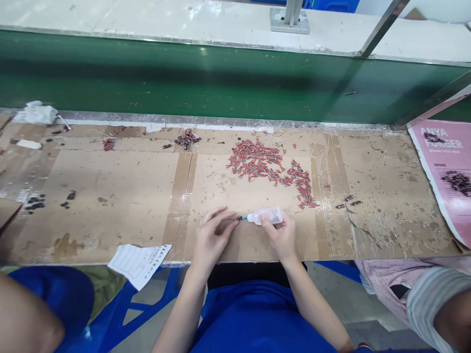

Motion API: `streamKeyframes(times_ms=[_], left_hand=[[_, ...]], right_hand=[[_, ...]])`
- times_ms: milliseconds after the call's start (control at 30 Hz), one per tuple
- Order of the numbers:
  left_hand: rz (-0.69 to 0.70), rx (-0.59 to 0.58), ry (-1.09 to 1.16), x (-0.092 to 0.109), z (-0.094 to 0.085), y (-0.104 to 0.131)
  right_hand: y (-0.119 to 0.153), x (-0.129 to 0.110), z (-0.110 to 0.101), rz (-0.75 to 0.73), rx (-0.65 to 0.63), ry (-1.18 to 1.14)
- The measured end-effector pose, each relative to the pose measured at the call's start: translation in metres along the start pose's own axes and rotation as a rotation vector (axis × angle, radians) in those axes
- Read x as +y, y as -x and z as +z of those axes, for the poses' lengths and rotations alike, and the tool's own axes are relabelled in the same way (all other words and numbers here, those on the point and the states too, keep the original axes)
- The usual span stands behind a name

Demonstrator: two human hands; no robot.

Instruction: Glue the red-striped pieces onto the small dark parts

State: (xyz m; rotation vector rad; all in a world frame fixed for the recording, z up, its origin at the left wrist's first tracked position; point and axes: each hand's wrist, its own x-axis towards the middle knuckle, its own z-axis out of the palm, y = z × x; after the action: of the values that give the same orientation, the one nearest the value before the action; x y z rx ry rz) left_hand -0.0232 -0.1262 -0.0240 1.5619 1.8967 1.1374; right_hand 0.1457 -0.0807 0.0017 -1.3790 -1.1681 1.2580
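Observation:
In the head view my right hand (282,235) is wrapped round a clear squeeze bottle (267,215), which lies almost level with its thin blue tip (245,218) pointing left. That tip reaches a small dark part (239,218) pinched between the thumb and fingers of my left hand (215,229). Whether tip and part touch is too small to tell. Beyond my hands spreads a large pile of small red parts with metal-looking ends (255,159), trailing down to the right.
Cardboard (121,191) covers the bench before a green panel (147,78). Small clusters (187,139) lie farther left. A printed paper (142,264) overhangs the front edge. A pink poster (441,166) bears dark parts. People sit close on both sides; a striped sleeve (430,294) shows right.

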Motion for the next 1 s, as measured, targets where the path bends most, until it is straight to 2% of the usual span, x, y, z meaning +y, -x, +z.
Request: streamKeyframes(times_ms=[233, 633, 867, 1000], left_hand=[[-0.009, -0.016, 0.011, 0.0032, -0.0027, -0.0019], [-0.051, -0.022, 0.045, 0.0053, -0.0029, -0.002], [-0.04, -0.007, 0.042, 0.0045, -0.0022, -0.0023], [-0.039, -0.001, 0.02, 0.0046, -0.0011, -0.0011]], right_hand=[[-0.0005, 0.0011, -0.0008, 0.008, -0.034, 0.026], [0.0005, 0.0015, -0.0024, 0.008, 0.017, -0.009], [0.0001, 0.0002, -0.0021, 0.005, -0.048, -0.004], [-0.0003, -0.0004, -0.0024, 0.008, -0.033, 0.007]])
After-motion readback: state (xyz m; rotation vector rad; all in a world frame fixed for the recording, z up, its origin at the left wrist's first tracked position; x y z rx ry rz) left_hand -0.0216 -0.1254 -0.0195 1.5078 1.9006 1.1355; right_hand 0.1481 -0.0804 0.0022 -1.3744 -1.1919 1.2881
